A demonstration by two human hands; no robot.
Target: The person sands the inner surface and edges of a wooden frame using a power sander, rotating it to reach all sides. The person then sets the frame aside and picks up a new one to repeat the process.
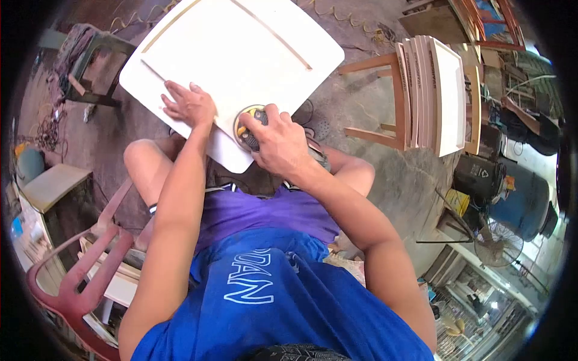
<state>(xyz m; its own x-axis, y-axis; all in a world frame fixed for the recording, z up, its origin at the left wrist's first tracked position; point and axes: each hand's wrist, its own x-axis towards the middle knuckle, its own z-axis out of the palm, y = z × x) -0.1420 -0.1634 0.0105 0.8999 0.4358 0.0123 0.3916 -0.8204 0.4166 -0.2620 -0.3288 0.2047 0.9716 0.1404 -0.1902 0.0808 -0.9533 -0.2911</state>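
Observation:
A large white panel (235, 57) with rounded corners lies in front of my knees, with brownish strips or grooves showing on its face. My right hand (280, 142) grips a yellow and black sander (247, 135), whose round base rests on the panel near the edge closest to me. Most of the sander's top is covered by my fingers. Flat on the panel to the left, my left hand (189, 105) has its fingers spread and holds nothing. What supports the panel is hidden beneath it.
To the right, several white-faced panels (448, 96) stand stacked on a wooden frame (394, 102). A dark stool (99, 57) is at the upper left, a red plastic chair (78, 295) at the lower left. A fan (498, 243) and a blue drum (521, 198) stand far right.

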